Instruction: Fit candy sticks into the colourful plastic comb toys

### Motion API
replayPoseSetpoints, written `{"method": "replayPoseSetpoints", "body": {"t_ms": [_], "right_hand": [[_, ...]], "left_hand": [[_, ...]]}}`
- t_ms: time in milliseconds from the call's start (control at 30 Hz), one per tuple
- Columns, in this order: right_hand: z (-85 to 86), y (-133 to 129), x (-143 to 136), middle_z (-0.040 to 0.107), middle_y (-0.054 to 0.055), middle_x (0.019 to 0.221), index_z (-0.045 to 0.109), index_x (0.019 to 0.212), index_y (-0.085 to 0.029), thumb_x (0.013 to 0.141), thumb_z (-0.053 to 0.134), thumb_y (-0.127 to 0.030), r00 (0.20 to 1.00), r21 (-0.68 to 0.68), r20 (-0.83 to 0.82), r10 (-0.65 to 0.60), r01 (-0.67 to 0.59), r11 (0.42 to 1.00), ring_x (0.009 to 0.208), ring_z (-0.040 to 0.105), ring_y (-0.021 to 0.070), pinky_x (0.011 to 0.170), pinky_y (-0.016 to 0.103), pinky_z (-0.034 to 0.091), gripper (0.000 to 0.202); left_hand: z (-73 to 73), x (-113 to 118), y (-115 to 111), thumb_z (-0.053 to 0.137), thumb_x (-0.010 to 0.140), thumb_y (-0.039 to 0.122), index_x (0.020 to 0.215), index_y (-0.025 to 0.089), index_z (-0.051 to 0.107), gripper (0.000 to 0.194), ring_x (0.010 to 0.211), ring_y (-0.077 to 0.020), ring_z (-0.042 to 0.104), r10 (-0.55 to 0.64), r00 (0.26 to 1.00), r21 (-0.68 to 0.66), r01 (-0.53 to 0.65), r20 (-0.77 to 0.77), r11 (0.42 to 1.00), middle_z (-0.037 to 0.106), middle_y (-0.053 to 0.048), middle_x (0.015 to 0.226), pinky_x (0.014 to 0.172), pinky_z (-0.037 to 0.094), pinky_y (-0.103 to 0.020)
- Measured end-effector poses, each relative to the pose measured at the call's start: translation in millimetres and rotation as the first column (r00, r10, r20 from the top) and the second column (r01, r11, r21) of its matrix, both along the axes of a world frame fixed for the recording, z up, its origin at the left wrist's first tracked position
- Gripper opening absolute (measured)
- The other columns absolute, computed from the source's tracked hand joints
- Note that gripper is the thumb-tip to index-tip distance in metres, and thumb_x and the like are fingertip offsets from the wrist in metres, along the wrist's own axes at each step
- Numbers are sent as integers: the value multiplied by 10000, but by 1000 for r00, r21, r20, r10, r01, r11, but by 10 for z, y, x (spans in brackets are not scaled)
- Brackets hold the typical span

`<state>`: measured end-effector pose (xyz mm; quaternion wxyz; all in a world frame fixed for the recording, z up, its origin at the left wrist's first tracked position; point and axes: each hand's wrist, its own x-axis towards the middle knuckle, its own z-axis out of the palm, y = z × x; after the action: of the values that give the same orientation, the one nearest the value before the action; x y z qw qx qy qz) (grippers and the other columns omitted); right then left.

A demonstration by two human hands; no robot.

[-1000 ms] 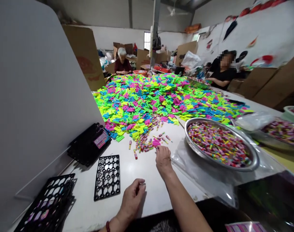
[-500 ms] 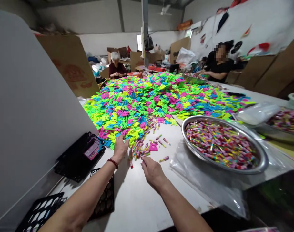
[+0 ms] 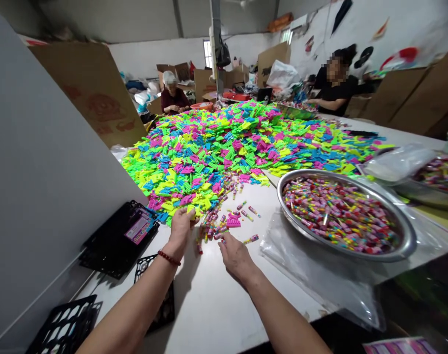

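Observation:
My left hand (image 3: 180, 230), with a red bead bracelet (image 3: 168, 257) at the wrist, is closed on a yellow plastic piece (image 3: 193, 212) at the near edge of a big heap of bright plastic pieces (image 3: 209, 152). To its right, my right hand (image 3: 236, 253) has thumb and fingers pinched on the end of a small candy-filled tube (image 3: 219, 231); the fingers partly hide it. Several similar tubes (image 3: 209, 227) lie in a loose pile between my hands. Just beyond my right hand lies a pink comb-like piece (image 3: 233, 220).
At right, a metal bowl (image 3: 411, 241) full of candy tubes stands on clear plastic bags (image 3: 301, 260). Black trays (image 3: 113, 246) lie at left beside a white panel (image 3: 54, 162). Two people (image 3: 174, 96) sit beyond the heap, one at far right (image 3: 334, 93).
My left hand has closed on a yellow piece at the heap's edge and drawn back slightly. My right hand has shifted slightly right. The camera view has tilted down a little.

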<state>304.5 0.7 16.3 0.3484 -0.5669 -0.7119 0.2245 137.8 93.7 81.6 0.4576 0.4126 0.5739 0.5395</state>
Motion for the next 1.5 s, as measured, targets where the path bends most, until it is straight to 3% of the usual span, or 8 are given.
{"method": "replayPoseSetpoints", "body": {"t_ms": [333,533,733,867,1000,1133,1333,1500], "right_hand": [[306,-145,41,676,26,825,633,969,-191,909,535,-376,931,-81,-354,-88,63,995,711,597,184,691,288,446,218],[727,-745,-224,596,-16,736,663,985,-182,870,629,-489,870,-141,-491,54,-141,980,665,514,147,616,248,419,330],[693,-1317,-517,570,-29,716,647,888,-173,894,601,-455,819,-173,-574,10,-133,976,633,486,125,593,223,420,286],[645,-1507,-505,599,18,764,673,920,-165,948,541,-354,950,4,-313,-24,26,1000,670,536,148,645,244,451,232],[643,-1684,-532,643,90,868,697,1117,-167,980,418,-213,983,162,131,126,-146,976,759,604,189,710,269,480,314],[677,-1872,-637,657,108,1002,591,1309,-181,998,423,-250,977,110,38,208,-211,971,847,631,204,772,297,517,360],[636,-1935,-441,664,44,890,581,1157,-191,997,427,-303,960,-60,-277,-45,29,998,766,627,171,736,279,506,249],[470,-1598,431,654,79,948,569,1014,-185,989,394,-262,901,-10,147,-407,413,911,868,631,206,793,298,480,193]], "left_hand": [[205,-213,-1270,737,724,143,935,121,623,241,739,-128,663,-52,884,-151,137,464,979,698,-69,932,648,552,-208],[242,-299,-1865,742,721,100,881,138,621,205,791,-119,650,37,813,-208,104,581,973,683,-55,956,718,549,-207],[203,-280,-2312,869,634,268,835,152,593,360,797,-133,634,-90,834,-229,252,545,940,660,-30,925,693,531,-231],[185,-334,-2476,823,694,483,918,147,620,453,782,-132,628,-129,904,-238,242,407,941,653,-52,947,696,516,-239],[190,-356,-2562,742,770,558,932,133,629,469,823,-153,629,-254,809,-153,386,530,910,657,-64,934,759,530,-266],[167,-389,-2572,827,716,394,863,127,623,367,698,-116,611,-139,804,-211,312,578,926,649,-22,814,632,515,-202],[192,-474,-2539,632,879,152,873,117,625,36,682,-134,671,80,834,-410,182,545,894,683,-52,859,641,585,-244],[126,-447,-2506,588,876,59,866,112,613,59,588,-116,652,182,876,-548,107,446,830,673,-35,776,494,529,-173]]}}
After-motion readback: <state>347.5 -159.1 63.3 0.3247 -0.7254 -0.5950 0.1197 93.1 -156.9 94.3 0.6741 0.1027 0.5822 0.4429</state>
